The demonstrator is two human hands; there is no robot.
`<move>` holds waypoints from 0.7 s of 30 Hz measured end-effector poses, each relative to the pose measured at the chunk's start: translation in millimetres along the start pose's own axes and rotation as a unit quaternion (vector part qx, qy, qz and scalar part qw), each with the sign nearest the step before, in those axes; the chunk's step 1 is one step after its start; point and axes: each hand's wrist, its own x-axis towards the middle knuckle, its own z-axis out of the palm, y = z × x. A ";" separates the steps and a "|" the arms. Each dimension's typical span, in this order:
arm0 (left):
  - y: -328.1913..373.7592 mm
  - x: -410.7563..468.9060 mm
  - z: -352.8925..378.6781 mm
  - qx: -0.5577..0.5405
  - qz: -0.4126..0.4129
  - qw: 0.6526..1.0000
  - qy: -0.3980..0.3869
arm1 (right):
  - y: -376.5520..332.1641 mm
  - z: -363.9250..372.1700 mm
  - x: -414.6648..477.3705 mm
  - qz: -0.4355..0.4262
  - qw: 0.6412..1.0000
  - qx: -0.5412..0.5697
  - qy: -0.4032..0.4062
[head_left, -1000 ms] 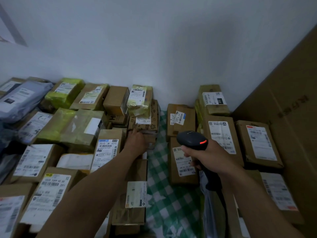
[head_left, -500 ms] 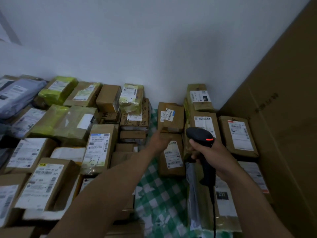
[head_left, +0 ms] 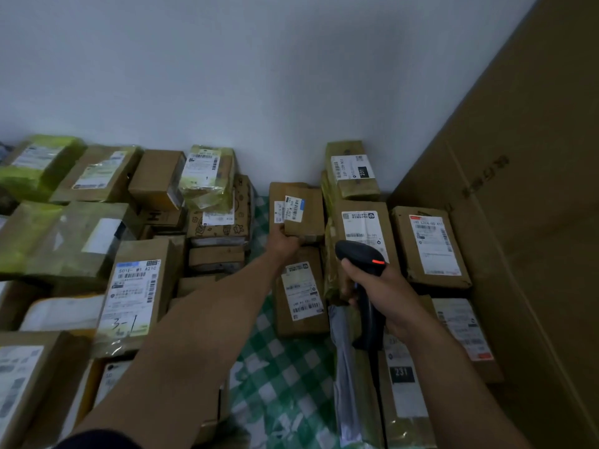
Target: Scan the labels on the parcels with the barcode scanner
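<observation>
Reaching farther than before, left hand (head_left: pixel 285 239) grips the brown cardboard parcel (head_left: pixel 311 218) at the far edge of the green-checked cloth (head_left: pixel 285 367) (steadying its white labels (head_left: pixel 290 209), likely); right hand (head_left: pixel 385 293) clutches the black plastic barcode scanner (head_left: pixel 359 254) just beside.

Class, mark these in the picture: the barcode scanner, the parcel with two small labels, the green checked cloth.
barcode scanner (head_left: pixel 358 254), head view, on its black head.
parcel with two small labels (head_left: pixel 312 218), head view, on bare cardboard beside the labels.
green checked cloth (head_left: pixel 285 377), head view, on an uncovered patch.
</observation>
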 end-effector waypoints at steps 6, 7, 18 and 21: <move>5.2 7.5 4.0 -0.110 -0.021 0.993 0.041 | 1.0 -3.0 5.6 0.020 1.000 0.013 -0.006; 6.9 7.1 1.6 -0.114 -0.024 0.992 0.050 | 0.5 -3.1 6.0 0.020 1.000 0.010 -0.006; -1.8 -125.5 -43.0 -0.224 0.061 0.969 0.089 | -5.8 -0.9 -5.4 0.043 0.999 0.029 0.008; -15.6 -181.9 -59.6 -0.232 0.079 0.965 0.092 | -12.6 1.3 -19.9 0.031 0.999 0.035 0.003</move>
